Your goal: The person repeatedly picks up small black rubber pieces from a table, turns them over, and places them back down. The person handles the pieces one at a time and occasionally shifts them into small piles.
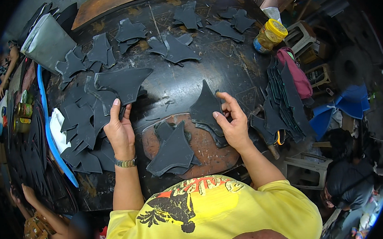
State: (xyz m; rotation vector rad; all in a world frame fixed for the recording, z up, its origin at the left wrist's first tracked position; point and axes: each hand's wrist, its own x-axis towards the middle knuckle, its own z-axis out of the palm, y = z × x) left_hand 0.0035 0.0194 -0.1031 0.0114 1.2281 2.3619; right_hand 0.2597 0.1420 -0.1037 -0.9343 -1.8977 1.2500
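My left hand (121,132), with a watch at the wrist, is closed on a dark cut sheet piece (124,85), its thumb on top and fingers beneath. Overlapping dark pieces (78,118) lie to its left. In my right hand (233,122) another curved dark piece (207,107) is pinched by its right edge, its pointed tip facing away from me. More dark pieces (171,151) rest on a reddish-brown board (216,159) between my forearms.
Several small piles of dark pieces (181,49) spread over the far side of the black table (166,104). A yellow-lidded jar (269,36) stands at far right, above stacked dark pieces (280,102). A blue strip (50,129) borders the left. Other people (47,223) are nearby.
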